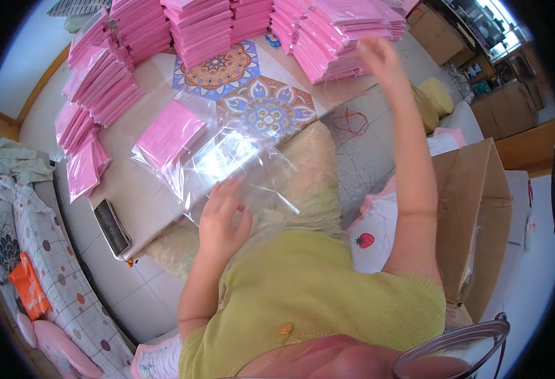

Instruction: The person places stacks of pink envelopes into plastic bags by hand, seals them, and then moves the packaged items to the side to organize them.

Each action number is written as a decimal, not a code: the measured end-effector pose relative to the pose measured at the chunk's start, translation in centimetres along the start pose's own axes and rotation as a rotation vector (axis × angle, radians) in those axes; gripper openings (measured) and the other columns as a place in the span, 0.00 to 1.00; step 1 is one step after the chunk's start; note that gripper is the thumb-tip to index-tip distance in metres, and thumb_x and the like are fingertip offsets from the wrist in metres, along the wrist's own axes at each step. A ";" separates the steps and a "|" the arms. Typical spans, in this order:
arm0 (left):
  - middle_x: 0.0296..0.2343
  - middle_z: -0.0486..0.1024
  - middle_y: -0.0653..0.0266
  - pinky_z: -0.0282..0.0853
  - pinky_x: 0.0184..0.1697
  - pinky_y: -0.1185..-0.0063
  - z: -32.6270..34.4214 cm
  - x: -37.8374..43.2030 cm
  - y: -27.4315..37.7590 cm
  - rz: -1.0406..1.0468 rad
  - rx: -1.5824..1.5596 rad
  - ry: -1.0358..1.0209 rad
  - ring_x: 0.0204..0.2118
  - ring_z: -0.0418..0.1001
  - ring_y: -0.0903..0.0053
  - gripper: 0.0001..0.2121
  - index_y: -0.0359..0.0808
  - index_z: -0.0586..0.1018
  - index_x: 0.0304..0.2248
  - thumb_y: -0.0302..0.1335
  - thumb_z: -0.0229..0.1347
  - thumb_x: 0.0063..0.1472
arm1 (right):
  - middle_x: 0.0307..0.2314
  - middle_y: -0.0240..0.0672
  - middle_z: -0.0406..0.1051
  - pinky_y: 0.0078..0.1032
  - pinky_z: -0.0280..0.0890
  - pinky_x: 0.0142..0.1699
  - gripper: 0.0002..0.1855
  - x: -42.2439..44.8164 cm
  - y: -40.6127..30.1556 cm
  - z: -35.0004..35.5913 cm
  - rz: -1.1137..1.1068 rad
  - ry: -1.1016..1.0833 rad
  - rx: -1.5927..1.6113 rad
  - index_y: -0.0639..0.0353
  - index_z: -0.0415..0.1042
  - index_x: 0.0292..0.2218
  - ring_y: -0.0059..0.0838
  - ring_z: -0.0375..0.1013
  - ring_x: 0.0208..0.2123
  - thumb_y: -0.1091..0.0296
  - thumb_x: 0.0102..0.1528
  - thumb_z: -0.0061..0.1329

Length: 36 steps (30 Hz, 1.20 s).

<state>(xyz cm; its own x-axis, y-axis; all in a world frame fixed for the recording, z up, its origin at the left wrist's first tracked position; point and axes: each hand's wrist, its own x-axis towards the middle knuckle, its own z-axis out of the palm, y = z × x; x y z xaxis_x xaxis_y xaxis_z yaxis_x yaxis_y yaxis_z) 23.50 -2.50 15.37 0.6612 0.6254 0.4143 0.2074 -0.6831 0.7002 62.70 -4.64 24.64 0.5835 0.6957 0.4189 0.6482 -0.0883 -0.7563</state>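
Note:
My left hand (223, 213) rests on clear plastic bags (225, 158) that lie across the table's near edge and my lap. Its thumb stands apart from the fingers, with nothing gripped between them. Just beyond it, a flat pink packet (171, 130) lies on or partly inside the clear plastic; which of the two is hard to tell. My right hand (379, 54) is stretched out to the far right, blurred, in front of a tall stack of pink packets (325, 52) in clear wrap. Its fingers overlap the stack's edge in view, and whether they touch or hold anything is unclear.
Several pink stacks (199, 33) line the table's far and left sides. Patterned mats (268, 106) cover part of the tabletop. A phone (111, 227) lies at the near left corner. An open cardboard box (467, 218) stands at my right, and red string (351, 123) lies beyond the table edge.

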 end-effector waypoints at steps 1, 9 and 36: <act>0.41 0.71 0.54 0.58 0.52 0.62 0.1 -0.2 -0.2 0.004 0.027 -0.022 0.46 0.68 0.58 0.06 0.33 0.68 0.23 0.17 0.52 0.44 | 0.39 0.49 0.69 0.30 0.61 0.49 0.23 4.2 3.1 -0.9 -0.194 0.201 -0.344 0.62 0.68 0.42 0.42 0.67 0.44 0.53 0.52 0.45; 0.46 0.66 0.52 0.57 0.54 0.72 1.8 10.8 1.1 -0.205 -0.729 -0.093 0.52 0.62 0.64 0.22 0.28 0.64 0.49 0.37 0.41 0.62 | 0.46 0.51 0.63 0.32 0.54 0.54 0.39 21.2 15.0 -5.2 0.340 0.179 -0.828 0.61 0.64 0.49 0.48 0.61 0.50 0.34 0.49 0.36; 0.51 0.58 0.50 0.51 0.53 0.56 19.8 44.8 3.9 -0.868 -1.479 -0.203 0.52 0.59 0.59 0.22 0.29 0.60 0.49 0.37 0.33 0.63 | 0.39 0.44 0.70 0.28 0.58 0.49 0.39 20.1 10.6 -5.5 0.234 -0.126 -0.482 0.61 0.68 0.45 0.35 0.68 0.43 0.36 0.42 0.49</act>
<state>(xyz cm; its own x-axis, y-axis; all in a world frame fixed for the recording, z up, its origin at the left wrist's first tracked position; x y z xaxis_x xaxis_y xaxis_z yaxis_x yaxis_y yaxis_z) 68.17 15.38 25.12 0.8210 0.4615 -0.3361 -0.1845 0.7715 0.6088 84.00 4.50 27.75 0.6950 0.6957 0.1814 0.6762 -0.5467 -0.4938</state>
